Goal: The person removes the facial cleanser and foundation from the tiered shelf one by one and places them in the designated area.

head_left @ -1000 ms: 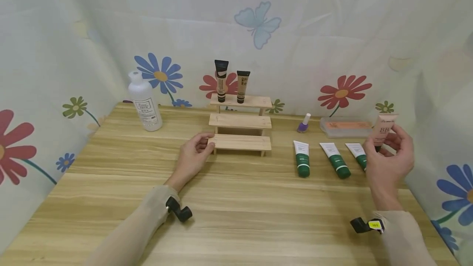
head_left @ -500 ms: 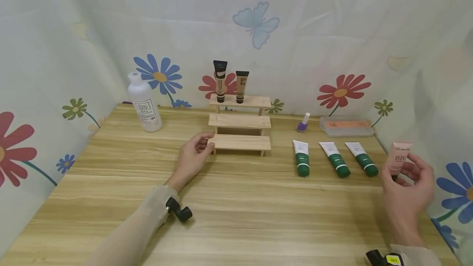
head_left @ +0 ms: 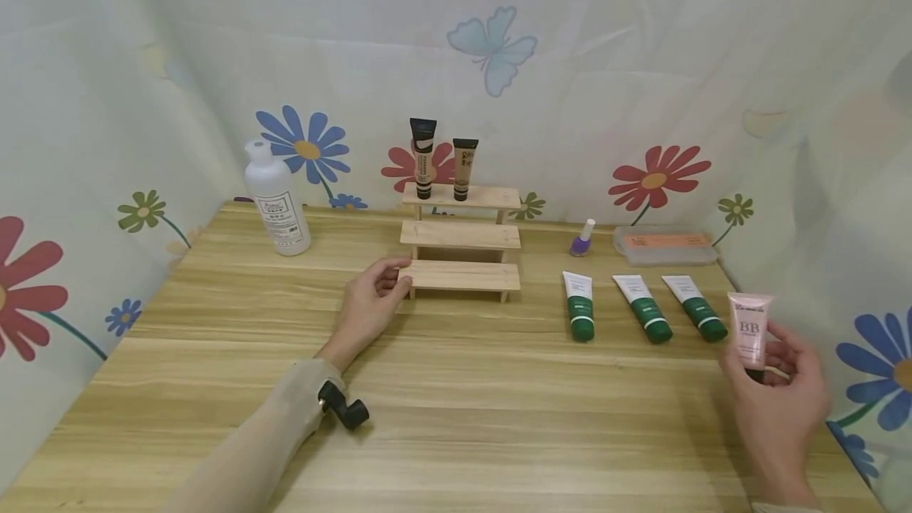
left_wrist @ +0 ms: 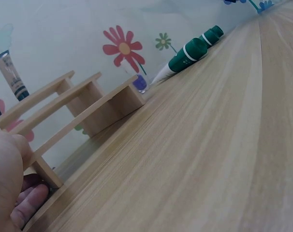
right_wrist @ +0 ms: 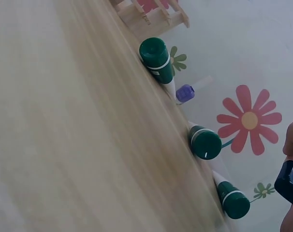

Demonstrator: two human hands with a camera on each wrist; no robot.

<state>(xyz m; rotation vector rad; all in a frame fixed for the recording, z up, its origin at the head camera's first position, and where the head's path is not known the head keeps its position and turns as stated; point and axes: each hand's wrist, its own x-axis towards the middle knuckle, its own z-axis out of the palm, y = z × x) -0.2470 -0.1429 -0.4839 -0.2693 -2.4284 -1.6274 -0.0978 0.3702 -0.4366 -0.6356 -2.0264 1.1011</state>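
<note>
A pink BB cream tube (head_left: pixel 750 331) with a dark cap is pinched upright in my right hand (head_left: pixel 780 398), above the table's right side. In the right wrist view only its dark cap (right_wrist: pixel 287 181) and some fingertips show. My left hand (head_left: pixel 372 303) grips the left end of the lowest step of a three-tier wooden stand (head_left: pixel 459 275). On the stand's top step stand two black-and-beige tubes, a taller one (head_left: pixel 423 161) at left and a shorter one (head_left: pixel 465 171) beside it. Three green-and-white tubes (head_left: pixel 643 309) lie in a row left of my right hand.
Behind the row are a purple nail polish bottle (head_left: pixel 580 245) and a clear plastic case (head_left: pixel 666 248) with an orange label. A white bottle (head_left: pixel 276 200) stands at the back left. Flowered cloth (head_left: pixel 342 54) hangs around the wooden table (head_left: pixel 456 418).
My right hand has carried the pink tube down and nearer to me, past the rightmost green-and-white tube, which is now uncovered. My left hand keeps its grip on the stand.
</note>
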